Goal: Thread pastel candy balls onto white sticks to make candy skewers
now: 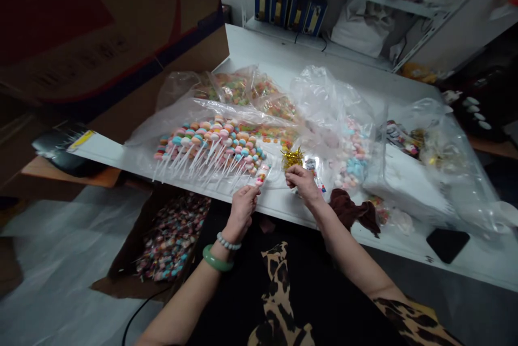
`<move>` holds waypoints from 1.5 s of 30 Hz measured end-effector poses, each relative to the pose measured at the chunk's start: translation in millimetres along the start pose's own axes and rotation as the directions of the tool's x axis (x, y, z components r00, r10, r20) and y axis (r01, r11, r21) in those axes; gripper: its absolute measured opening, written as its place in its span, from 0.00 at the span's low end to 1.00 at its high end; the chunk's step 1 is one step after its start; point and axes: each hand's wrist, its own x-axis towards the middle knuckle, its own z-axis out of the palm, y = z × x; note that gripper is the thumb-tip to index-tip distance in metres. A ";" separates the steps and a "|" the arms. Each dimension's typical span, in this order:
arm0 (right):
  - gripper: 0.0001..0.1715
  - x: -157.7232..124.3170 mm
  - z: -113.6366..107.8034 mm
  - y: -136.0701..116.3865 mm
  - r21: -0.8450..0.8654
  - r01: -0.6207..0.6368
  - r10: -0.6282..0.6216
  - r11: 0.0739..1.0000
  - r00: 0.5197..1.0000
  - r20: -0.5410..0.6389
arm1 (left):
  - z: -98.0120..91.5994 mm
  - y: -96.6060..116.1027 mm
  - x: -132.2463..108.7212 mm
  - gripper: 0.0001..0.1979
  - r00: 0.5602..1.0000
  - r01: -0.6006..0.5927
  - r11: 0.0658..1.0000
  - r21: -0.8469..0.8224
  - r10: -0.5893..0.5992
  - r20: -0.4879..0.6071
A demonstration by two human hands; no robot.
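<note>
My left hand (245, 201) is closed around the lower end of a candy skewer (263, 174), whose pink, white and yellow sweets point up and away from me. My right hand (301, 181) is pinched at the near edge of a bundle of gold twist ties (292, 158); what lies between its fingertips is too small to make out. To the left, many marshmallow skewers (214, 138) with white sticks lie in rows on the white table. A small printed packet (315, 173) lies just right of my right hand.
Clear bags of gummy candy (263, 89) and marshmallows (354, 146) lie behind. On the right are a brown cloth (350, 208), a clear plastic bin (457, 173) and a black phone-like object (447, 244). A large carton (121, 38) stands left; a box of wrapped sweets (174, 238) sits below.
</note>
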 end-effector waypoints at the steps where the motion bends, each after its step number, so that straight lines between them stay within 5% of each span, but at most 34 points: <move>1: 0.07 -5.1 6.9 -4.4 0.031 0.016 -0.018 0.999 0.999 0.040 | 5.3 1.2 -0.3 0.18 1.000 0.005 1.000 0.011 -0.005 0.026; 5: 0.10 -21.2 34.8 -10.3 -0.156 0.169 -0.160 0.973 0.985 0.071 | 19.1 4.9 -3.3 0.17 0.992 0.039 0.998 0.041 -0.043 0.119; 10: 0.17 -16.3 33.7 1.1 -0.150 0.048 -0.022 0.987 0.986 0.166 | 14.9 2.3 -6.4 0.19 0.978 0.051 0.999 0.005 -0.051 0.203; 15: 0.22 -19.4 32.0 4.2 -0.127 0.058 -0.033 0.990 0.981 0.189 | 15.3 -4.2 -3.6 0.19 0.992 0.026 0.998 -0.052 -0.019 0.123; 20: 0.19 -29.3 43.2 2.9 0.080 -0.056 0.058 0.995 0.998 -0.022 | 21.4 -2.5 -2.6 0.19 0.997 -0.015 0.999 -0.051 0.019 0.080; 25: 0.13 -27.4 43.6 -2.9 0.382 -0.217 0.193 0.898 0.976 0.100 | 21.8 -2.7 -3.7 0.20 0.983 -0.157 0.987 0.044 0.152 0.105; 31: 0.10 -27.4 44.8 -7.4 0.414 -0.235 0.232 0.880 0.971 0.058 | 16.0 -4.4 -4.7 0.21 0.956 -0.283 0.934 0.218 0.258 0.138; 34: 0.10 -26.4 42.4 -7.7 0.446 -0.258 0.209 0.857 0.965 0.156 | 13.5 -0.7 -4.4 0.22 0.968 -0.244 0.955 0.171 0.229 0.105; 36: 0.11 -25.6 39.1 -7.2 0.455 -0.266 0.204 0.850 0.962 0.182 | 11.5 4.0 -5.3 0.21 0.981 -0.124 0.988 0.094 0.108 0.164; 38: 0.12 -26.8 34.9 -7.4 0.465 -0.235 0.177 0.854 0.970 0.165 | 7.8 9.2 -7.0 0.21 0.946 0.019 0.998 0.062 -0.038 0.321; 41: 0.16 -34.5 28.4 -10.7 0.381 -0.143 0.055 0.913 0.971 0.233 | -2.3 15.2 -8.5 0.22 0.775 0.158 0.978 0.136 -0.208 0.596; 43: 0.13 -42.3 25.7 -14.3 0.255 -0.022 -0.062 0.967 0.947 0.316 | -11.9 19.8 -7.1 0.23 0.672 0.175 0.960 0.218 -0.278 0.687; 45: 0.12 -49.6 25.2 -18.0 0.105 0.189 -0.214 0.976 0.911 0.353 | -22.2 29.0 -4.3 0.24 0.663 0.133 0.938 0.321 -0.325 0.675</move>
